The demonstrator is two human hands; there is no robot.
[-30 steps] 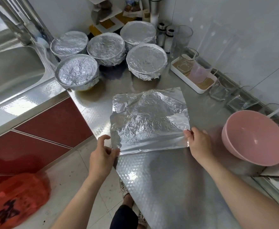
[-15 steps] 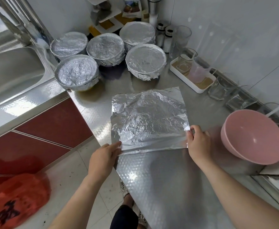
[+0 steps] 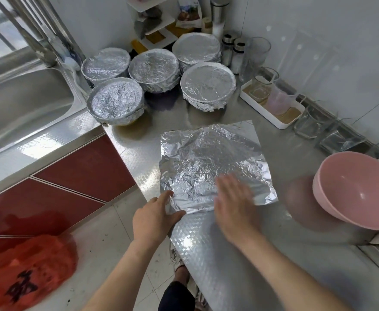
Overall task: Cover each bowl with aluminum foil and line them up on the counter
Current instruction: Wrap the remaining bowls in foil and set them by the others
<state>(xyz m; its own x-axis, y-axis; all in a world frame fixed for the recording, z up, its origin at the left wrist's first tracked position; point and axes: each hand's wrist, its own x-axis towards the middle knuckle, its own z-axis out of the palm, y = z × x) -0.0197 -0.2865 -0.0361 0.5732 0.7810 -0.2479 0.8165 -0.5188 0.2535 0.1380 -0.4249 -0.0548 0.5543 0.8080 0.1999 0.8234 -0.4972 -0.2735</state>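
KITCHEN COUNTER, head view — A crumpled sheet of aluminum foil point(image 3: 215, 162) lies spread on the steel counter point(image 3: 229, 254), its near edge towards the person. The left hand point(image 3: 155, 218) sits at the sheet's near left corner with fingers nearly straight, the forefinger along the left edge and the thumb touching the near edge; it grips nothing. The right hand point(image 3: 233, 203), blurred, is flat and palm down over the near middle of the foil, with the fingers straight and close together and nothing held; whether the palm actually presses the sheet cannot be told.

To the right of the foil, apart from it, an uncovered pink bowl point(image 3: 352, 194) stands tilted, its open mouth turned towards the sheet. At the back of the counter five foil-covered bowls point(image 3: 153, 71) stand clustered — three in a far row, two nearer — next to the steel sink point(image 3: 22, 102). Right of them a white tray point(image 3: 271, 104) carries glass cups, with more glassware along the wall. Below the sink are red cabinet fronts point(image 3: 83, 167), and a red plastic bag point(image 3: 22, 272) lies on the floor.
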